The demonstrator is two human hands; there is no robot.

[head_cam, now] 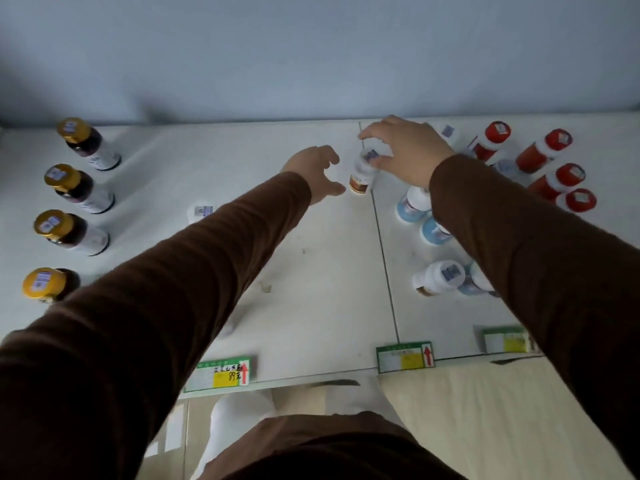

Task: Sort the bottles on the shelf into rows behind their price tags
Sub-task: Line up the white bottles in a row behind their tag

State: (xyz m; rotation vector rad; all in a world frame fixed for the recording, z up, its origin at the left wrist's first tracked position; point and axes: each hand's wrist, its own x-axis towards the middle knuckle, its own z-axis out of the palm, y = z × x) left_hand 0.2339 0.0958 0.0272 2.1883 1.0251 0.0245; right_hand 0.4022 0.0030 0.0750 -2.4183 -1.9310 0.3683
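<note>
My right hand [407, 150] grips the white cap of a small white bottle with a brown-banded label [362, 174], near the seam at the back middle of the white shelf [311, 265]. My left hand [317, 173] is open, fingers spread, just left of that bottle and not touching it. Several gold-capped dark bottles [79, 188] stand in a row on the far left. White-capped blue-label bottles [414, 204] and another brown-label bottle [440, 277] stand under my right arm. Red-capped bottles [550, 150] cluster at the back right. Price tags [405, 356] line the front edge.
A white-capped bottle [201, 212] peeks out beside my left sleeve. Further price tags sit at the front left [221, 374] and front right [505, 339]. A grey wall [311, 57] backs the shelf. Below the front edge lies a pale wood floor [485, 420].
</note>
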